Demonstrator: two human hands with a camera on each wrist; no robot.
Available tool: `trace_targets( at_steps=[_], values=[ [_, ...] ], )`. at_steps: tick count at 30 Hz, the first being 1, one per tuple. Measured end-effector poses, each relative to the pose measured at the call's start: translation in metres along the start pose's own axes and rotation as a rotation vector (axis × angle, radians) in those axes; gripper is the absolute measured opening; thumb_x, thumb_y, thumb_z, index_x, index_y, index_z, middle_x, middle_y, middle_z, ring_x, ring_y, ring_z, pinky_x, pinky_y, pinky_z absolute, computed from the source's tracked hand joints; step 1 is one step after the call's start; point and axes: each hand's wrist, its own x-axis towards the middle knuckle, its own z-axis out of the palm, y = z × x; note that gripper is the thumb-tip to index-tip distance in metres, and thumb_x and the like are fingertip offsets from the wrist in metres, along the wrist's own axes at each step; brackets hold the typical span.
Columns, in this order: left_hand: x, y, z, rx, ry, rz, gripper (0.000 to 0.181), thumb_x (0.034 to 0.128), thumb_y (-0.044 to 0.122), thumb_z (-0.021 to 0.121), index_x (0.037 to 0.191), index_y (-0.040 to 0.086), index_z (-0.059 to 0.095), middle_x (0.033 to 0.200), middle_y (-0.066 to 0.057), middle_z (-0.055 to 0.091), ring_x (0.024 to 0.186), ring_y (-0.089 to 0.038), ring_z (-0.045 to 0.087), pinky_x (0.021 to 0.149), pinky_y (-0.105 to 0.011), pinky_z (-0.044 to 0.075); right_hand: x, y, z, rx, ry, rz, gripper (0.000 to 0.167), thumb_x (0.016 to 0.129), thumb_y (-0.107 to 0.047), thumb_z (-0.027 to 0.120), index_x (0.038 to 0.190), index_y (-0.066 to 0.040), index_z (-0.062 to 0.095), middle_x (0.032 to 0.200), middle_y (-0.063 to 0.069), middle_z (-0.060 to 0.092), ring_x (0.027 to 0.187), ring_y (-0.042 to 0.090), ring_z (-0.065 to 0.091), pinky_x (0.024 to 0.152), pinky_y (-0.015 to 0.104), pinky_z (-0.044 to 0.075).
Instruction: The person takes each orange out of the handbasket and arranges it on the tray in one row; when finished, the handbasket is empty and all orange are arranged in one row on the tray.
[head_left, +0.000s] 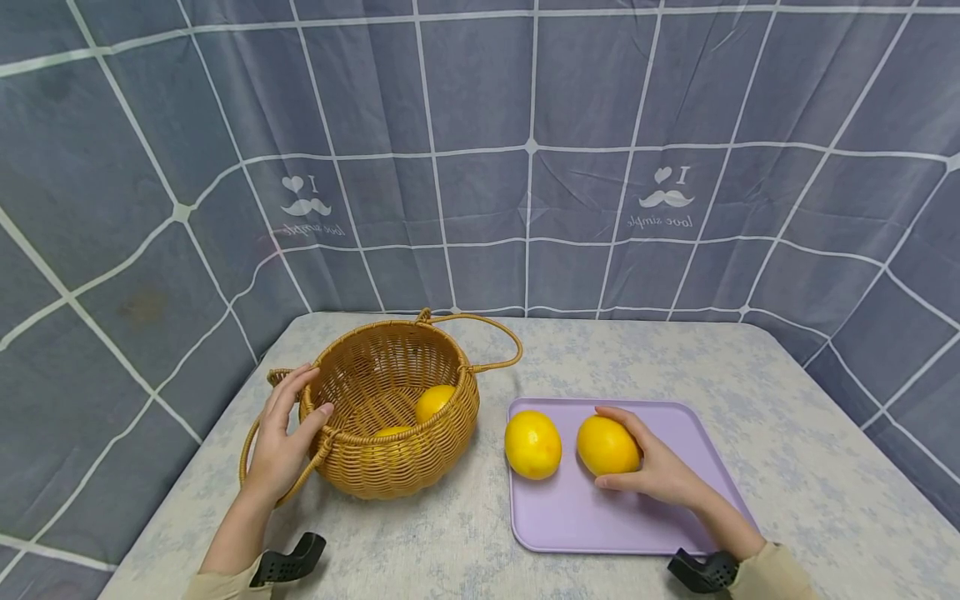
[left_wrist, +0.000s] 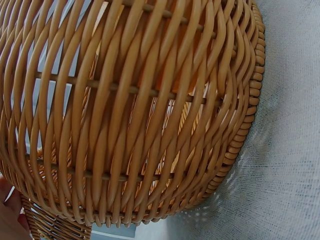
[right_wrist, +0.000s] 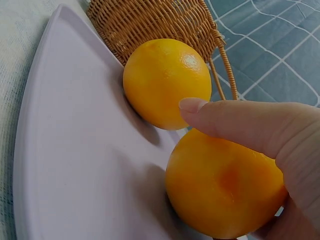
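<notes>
My left hand [head_left: 282, 446] holds the left rim of a round wicker basket [head_left: 405, 467], its thumb over the edge. In the left wrist view, the woven wall of the basket [left_wrist: 130, 110] fills most of the picture. Two yellow fruits lie inside; one orange [head_left: 433, 403] shows well, while the other [head_left: 393, 432] is mostly hidden behind the rim. On the lilac tray [head_left: 570, 525], my right hand [head_left: 660, 471] grips an orange [head_left: 606, 446] between thumb and fingers. Left of it sits a second orange [head_left: 533, 445]. The right wrist view shows my thumb across the top of the held orange [right_wrist: 225, 185].
A pale patterned cloth covers the table [head_left: 442, 542]. The basket's far handle [head_left: 498, 333] sticks out to the right, above the tray's left corner. Behind the table hangs a grey-blue checked curtain [head_left: 480, 200].
</notes>
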Motion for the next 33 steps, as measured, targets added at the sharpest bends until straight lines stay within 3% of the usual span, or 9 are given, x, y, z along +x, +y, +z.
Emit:
trace_targets(
  at_steps=[16,24,33],
  values=[
    [-0.001,0.002,0.000,-0.007,-0.001,0.003,0.050,0.0949,0.018,0.056,0.141,0.007,0.041,0.149,-0.007,0.026,0.139,-0.029,0.013,0.102,-0.066,0.013,0.001,0.006,-0.001,-0.021,0.044,-0.038,0.082,0.067,-0.024,0.086,0.137,-0.013,0.044,0.141,0.013,0.039,0.121,0.038,0.042,0.095,0.062,0.033],
    [-0.001,0.002,0.000,-0.002,-0.002,0.003,0.050,0.0947,0.018,0.056,0.141,0.008,0.041,0.149,-0.006,0.026,0.139,-0.027,0.014,0.102,-0.066,0.013,0.002,0.004,0.006,-0.025,0.116,0.035,0.075,0.065,-0.027,0.087,0.130,-0.014,0.050,0.134,0.010,0.044,0.110,0.030,0.049,0.090,0.052,0.040],
    [-0.001,0.003,0.000,-0.010,-0.003,0.011,0.051,0.0940,0.015,0.057,0.141,0.006,0.040,0.150,-0.008,0.025,0.139,-0.031,0.013,0.102,-0.067,0.012,0.006,-0.002,0.014,0.059,0.160,0.106,0.075,0.064,-0.023,0.087,0.128,-0.016,0.048,0.129,0.009,0.047,0.100,0.029,0.053,0.081,0.043,0.046]
  ],
)
